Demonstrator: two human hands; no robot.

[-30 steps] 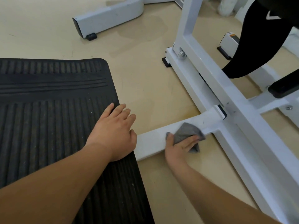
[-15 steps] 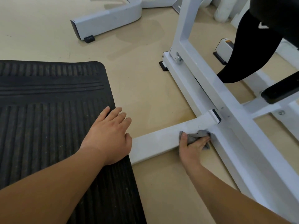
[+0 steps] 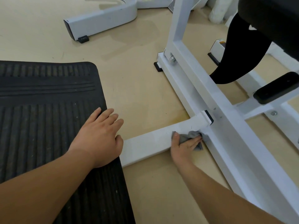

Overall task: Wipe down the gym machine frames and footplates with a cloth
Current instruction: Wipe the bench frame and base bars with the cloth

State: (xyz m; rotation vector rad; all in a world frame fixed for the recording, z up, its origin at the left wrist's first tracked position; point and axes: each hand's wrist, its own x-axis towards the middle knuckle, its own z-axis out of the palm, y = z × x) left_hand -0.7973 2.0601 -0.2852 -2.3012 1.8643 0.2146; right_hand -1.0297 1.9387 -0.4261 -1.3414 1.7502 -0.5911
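Pinching a crumpled grey cloth [image 3: 190,136] between thumb and fingers, the right hand [image 3: 184,147] presses it against the white metal crossbar [image 3: 150,143].

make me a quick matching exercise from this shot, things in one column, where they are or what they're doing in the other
1 left hand
2 right hand
3 grey cloth

a bunched against the white crossbar near its joint
b rests flat on the ribbed black mat
c grips the grey cloth

Pairs: 1-b, 2-c, 3-a
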